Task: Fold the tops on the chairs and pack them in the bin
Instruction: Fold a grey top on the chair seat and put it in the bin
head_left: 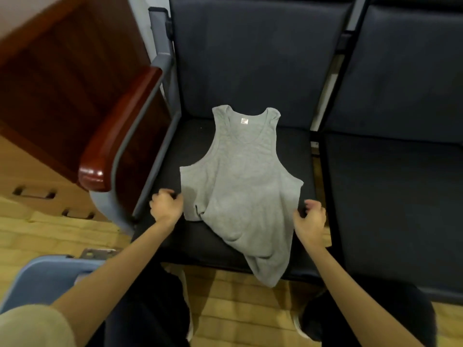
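I see a grey tank top [241, 186] spread on the dark chair seat [304, 159] — hem rumpled, overhanging the front edge; my left hand [166, 204] and right hand [310, 221] flank it, loosely curled, holding nothing.

Our arms are bare from the elbow down, no watch or rings showing on the left hand [167, 204] or right hand [310, 222]. We wear a pale beige short sleeve [32, 326] and dark trousers [150, 309].
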